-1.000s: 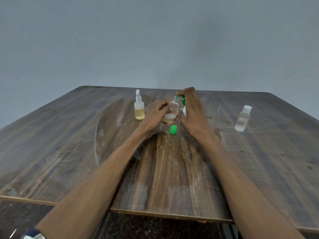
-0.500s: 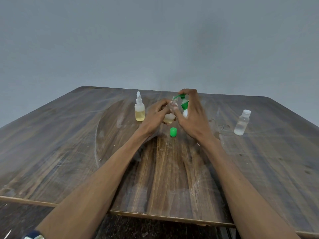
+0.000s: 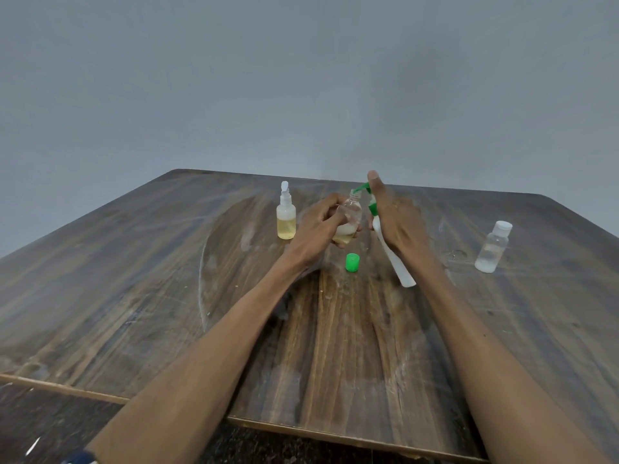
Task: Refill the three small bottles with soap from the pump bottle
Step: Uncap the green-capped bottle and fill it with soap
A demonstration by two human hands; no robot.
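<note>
Holding open bottle (image 3: 348, 219) between hands.

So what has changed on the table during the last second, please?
The right hand has tilted the pump bottle, so its white body now shows, and its finger has risen on the green pump. The left hand keeps its grip on the open small bottle. The green cap and both other bottles stayed.
</note>
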